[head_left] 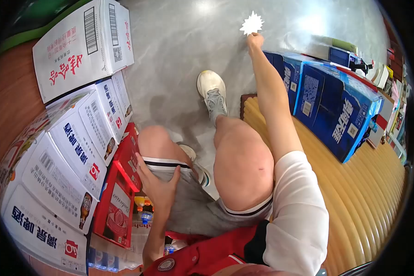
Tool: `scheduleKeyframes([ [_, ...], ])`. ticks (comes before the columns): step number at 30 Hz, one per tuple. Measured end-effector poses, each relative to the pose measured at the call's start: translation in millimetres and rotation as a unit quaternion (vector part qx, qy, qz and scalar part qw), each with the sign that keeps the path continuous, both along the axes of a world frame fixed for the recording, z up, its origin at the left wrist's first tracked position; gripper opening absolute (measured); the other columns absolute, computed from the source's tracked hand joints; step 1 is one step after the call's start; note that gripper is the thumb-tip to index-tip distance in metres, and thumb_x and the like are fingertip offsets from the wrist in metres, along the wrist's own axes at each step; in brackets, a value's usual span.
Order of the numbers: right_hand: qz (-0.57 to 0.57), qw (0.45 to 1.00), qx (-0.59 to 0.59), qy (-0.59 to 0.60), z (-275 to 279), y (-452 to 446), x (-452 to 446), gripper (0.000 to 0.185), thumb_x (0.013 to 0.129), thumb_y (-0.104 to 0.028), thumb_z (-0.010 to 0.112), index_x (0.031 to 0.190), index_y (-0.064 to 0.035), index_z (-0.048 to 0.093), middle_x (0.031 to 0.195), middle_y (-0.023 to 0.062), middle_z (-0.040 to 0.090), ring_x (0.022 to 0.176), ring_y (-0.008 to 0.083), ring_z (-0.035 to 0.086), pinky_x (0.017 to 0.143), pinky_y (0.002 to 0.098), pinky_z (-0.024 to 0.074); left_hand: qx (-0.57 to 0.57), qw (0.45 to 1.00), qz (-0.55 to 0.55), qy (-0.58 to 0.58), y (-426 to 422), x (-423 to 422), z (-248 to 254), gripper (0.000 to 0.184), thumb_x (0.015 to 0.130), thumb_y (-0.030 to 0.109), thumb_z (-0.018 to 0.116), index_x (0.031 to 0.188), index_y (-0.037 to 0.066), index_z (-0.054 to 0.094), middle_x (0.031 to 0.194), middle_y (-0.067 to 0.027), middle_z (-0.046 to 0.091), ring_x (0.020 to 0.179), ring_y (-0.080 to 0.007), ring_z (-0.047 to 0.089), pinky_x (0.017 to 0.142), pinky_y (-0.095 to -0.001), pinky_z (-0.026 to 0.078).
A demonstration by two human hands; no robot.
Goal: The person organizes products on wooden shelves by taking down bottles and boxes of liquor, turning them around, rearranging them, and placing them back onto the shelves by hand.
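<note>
My right arm is stretched far out over the floor. Its hand (255, 42) is closed, with the fingers pinching the lower edge of a white starburst-shaped card (252, 23). My left hand (160, 186) lies by my left thigh with thumb and fingers apart. It is beside the grey shorts (188, 202) and a red box (126, 158), holding nothing. I cannot tell whether its fingertips touch the box. Below that box stands a red Budweiser carton (117, 211).
White beer cartons (80, 149) line the left side, with a white carton (78, 50) of red lettering beyond them. Blue cartons (326, 103) stand on a ribbed yellow surface (326, 193) at right. Bottles with blue caps (146, 217) sit low near my left forearm. Grey floor (170, 55) lies ahead.
</note>
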State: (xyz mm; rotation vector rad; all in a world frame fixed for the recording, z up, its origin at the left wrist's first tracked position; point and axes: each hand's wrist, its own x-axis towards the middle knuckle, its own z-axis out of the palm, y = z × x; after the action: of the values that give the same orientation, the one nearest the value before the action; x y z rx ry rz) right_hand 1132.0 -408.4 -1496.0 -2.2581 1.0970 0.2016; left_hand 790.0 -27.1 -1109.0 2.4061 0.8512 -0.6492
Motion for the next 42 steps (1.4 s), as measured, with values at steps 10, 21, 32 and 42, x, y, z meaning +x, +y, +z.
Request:
scheduleKeyframes([
  [10,0.047,0.971,0.115,-0.204,295.5,163.0,-105.7,0.021,0.086,-0.013,0.069,0.099,-0.0011,0.081,0.103,0.016,0.077,0.096,0.0289,0.073,0.087,0.0372,0.0535,-0.044,0.993,-0.064,-0.084,-6.0,-66.7,107.9,0.105,0.079,0.022,0.087,0.159,-0.003,0.024,0.154,-0.0334,0.03,0.141,-0.0516,0.037,0.118,-0.0507,0.035],
  [21,0.208,0.801,0.488,-0.277,885.8,312.9,-290.6,0.014,0.096,0.002,0.067,0.106,0.0058,0.076,0.111,0.012,0.069,0.1,0.0178,0.069,0.09,0.0287,0.055,0.072,0.881,-0.07,-0.462,49.8,-13.8,497.1,0.057,0.08,-0.004,0.078,0.135,0.003,0.063,0.147,-0.0196,0.051,0.135,-0.0388,0.05,0.109,-0.0464,0.046],
  [32,0.494,0.605,0.529,-0.332,1161.5,312.3,-373.8,0.019,0.095,0.005,0.066,0.111,0.0047,0.075,0.113,0.0137,0.067,0.104,0.0191,0.066,0.091,0.0306,0.0549,0.272,0.697,0.108,-0.654,47.2,-130.0,750.4,0.03,0.079,-0.011,0.078,0.106,0.0,0.077,0.114,-0.0163,0.07,0.09,-0.0274,0.071,0.079,-0.0357,0.058],
  [42,0.493,0.425,0.562,-0.51,1261.5,369.6,-373.5,0.043,0.091,0.002,0.074,0.131,0.0016,0.059,0.125,0.0139,0.063,0.103,0.0192,0.065,0.09,0.0313,0.0527,0.133,0.539,0.302,-0.775,25.0,-177.9,904.4,0.008,0.098,0.002,0.069,0.097,-0.006,0.071,0.086,-0.0104,0.073,0.078,-0.0193,0.074,0.068,-0.029,0.056],
])
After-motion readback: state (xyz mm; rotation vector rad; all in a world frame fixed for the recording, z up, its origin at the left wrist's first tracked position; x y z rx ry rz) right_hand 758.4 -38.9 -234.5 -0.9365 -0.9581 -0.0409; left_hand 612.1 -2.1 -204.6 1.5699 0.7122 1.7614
